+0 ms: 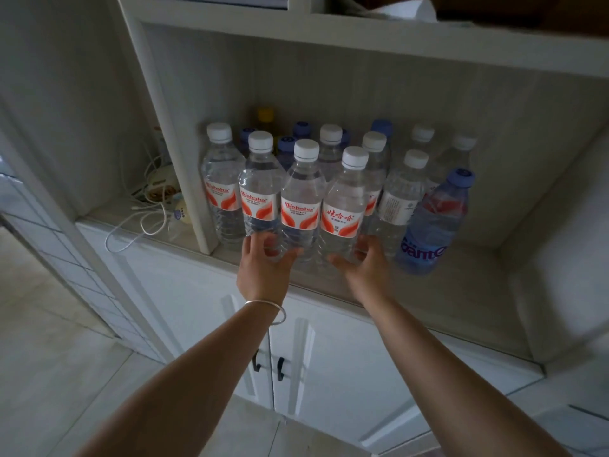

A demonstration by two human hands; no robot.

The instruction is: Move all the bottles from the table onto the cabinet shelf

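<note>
The left hand (263,258) has its fingers spread loosely around the base of a white-capped bottle (260,189), touching it without a firm clamp. The right hand (362,262) cups the foot of its neighbour, the front bottle (342,209), equally slack. Both bottles stand upright at the front of the cabinet shelf (461,291), seemingly being nudged into line so the row sits tight. Behind them, more bottles crowd the shelf, and a blue bottle (431,225) stands at the right. No worktop is in view.
</note>
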